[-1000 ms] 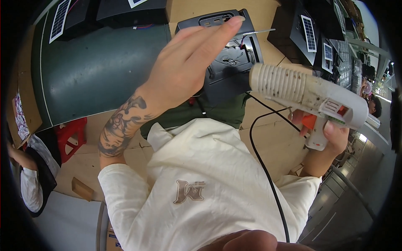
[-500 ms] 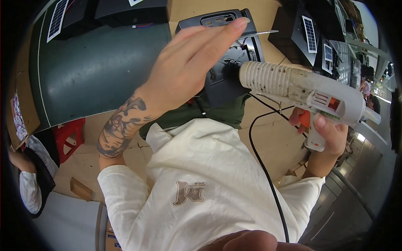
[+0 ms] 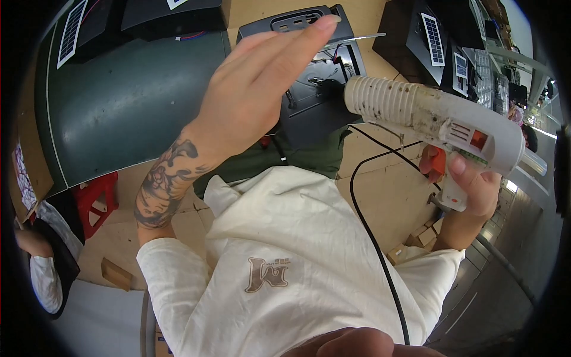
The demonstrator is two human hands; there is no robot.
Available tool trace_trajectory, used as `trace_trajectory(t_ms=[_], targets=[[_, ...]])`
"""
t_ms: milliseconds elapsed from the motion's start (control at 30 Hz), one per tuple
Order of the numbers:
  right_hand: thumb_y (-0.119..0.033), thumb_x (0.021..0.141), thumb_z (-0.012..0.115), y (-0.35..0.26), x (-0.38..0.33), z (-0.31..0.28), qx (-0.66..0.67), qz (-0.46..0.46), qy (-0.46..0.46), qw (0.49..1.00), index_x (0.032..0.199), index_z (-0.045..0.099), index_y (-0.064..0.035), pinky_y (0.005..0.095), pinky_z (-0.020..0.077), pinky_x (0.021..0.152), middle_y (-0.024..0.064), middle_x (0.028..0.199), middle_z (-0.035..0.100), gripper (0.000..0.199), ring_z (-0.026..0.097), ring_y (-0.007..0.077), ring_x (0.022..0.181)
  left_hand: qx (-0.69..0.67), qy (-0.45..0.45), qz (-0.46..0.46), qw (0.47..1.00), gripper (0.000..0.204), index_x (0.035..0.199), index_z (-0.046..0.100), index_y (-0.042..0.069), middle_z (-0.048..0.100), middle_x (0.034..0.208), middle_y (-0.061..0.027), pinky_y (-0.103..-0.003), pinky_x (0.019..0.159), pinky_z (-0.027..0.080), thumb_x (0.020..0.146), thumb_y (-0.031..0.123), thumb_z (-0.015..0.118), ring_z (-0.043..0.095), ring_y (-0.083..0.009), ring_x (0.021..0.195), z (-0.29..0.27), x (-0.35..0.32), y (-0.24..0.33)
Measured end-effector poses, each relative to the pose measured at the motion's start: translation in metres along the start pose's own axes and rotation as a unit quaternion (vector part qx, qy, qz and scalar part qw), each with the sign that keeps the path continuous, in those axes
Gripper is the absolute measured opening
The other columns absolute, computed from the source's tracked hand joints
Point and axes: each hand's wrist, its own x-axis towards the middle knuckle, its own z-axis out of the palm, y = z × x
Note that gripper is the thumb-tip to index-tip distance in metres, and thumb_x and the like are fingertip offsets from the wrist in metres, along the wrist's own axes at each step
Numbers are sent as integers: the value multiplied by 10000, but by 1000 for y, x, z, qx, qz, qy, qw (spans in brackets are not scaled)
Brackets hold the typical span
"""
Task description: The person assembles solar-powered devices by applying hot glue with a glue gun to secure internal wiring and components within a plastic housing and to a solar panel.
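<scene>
My right hand [image 3: 473, 181] is wrapped round the handle of a white, stained glue gun [image 3: 434, 119], fingers at its orange trigger. A clear glue stick [image 3: 534, 162] pokes out of the gun's back end. The ribbed front points left, over a black plastic housing [image 3: 312, 122] with wires inside. Above the housing, my left hand [image 3: 250, 89] is closed on a thin flat panel [image 3: 366, 38] seen edge-on. Most of the panel and the gripping fingertips are hidden behind the hand. The gun's nozzle tip is hard to make out against the dark housing.
A dark green tabletop [image 3: 131, 107] lies at left. Black boxes with small solar panels [image 3: 433, 40] stand at far right and far left. A black cable [image 3: 372, 232] runs down past my shirt. A red stool [image 3: 98, 205] and another person's arm [image 3: 38, 244] are at left.
The view has shifted slightly, so the housing and left hand sit a little farther up and left. The glue gun has moved slightly right relative to the housing. Both grips stay the same.
</scene>
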Motion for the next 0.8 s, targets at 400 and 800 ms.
trace_trajectory(t_ms=[400,800], targets=[[-215,766,742,-12,2,-21,-15,-7,-82,996,1173,599,43,282,485,581,130,905,666,503,653,212,747,4,7,4,1000,558,1355,524,27,628,1276,-92,-373,916,494,817,-114,559,649,-252,989,1,0,0],[-77,783,712,-13,8,-11,13,-21,-88,996,1182,593,53,300,511,641,145,937,664,436,654,210,770,10,6,22,1000,545,1350,518,-9,650,1218,-130,-332,880,505,823,-149,531,650,-261,991,-1,1,-2]])
